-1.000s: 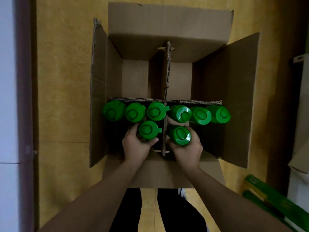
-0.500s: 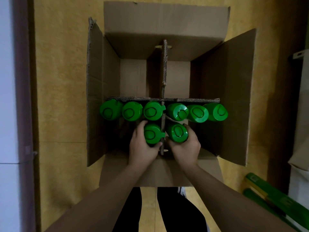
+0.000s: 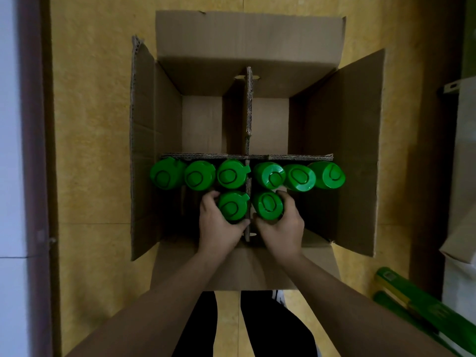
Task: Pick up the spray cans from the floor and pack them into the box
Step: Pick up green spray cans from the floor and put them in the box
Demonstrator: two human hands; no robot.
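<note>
Bottom centre of frame: dark trouser legs [image 3: 195, 328], cut off by the lower edge. The near flap of the cardboard box [image 3: 247, 34] hides most of the feet.

Left hand [image 3: 219, 228] is curled round a green-capped spray can [image 3: 233, 206], just left of the centre divider [image 3: 248, 112]. Right hand [image 3: 280, 228] is curled round a second can [image 3: 268, 204], just right of it. The caps partly hide the fingertips. Only the caps show, so I cannot tell if either can touches the box bottom.

Beyond them a row of six cans [image 3: 199, 175] stands against the cross divider [image 3: 247, 157], three on each side. The compartments behind it show cardboard.

Lower right: green packages [image 3: 412, 305] lie on the floor [image 3: 90, 124], cut off by the frame, print unreadable.
</note>
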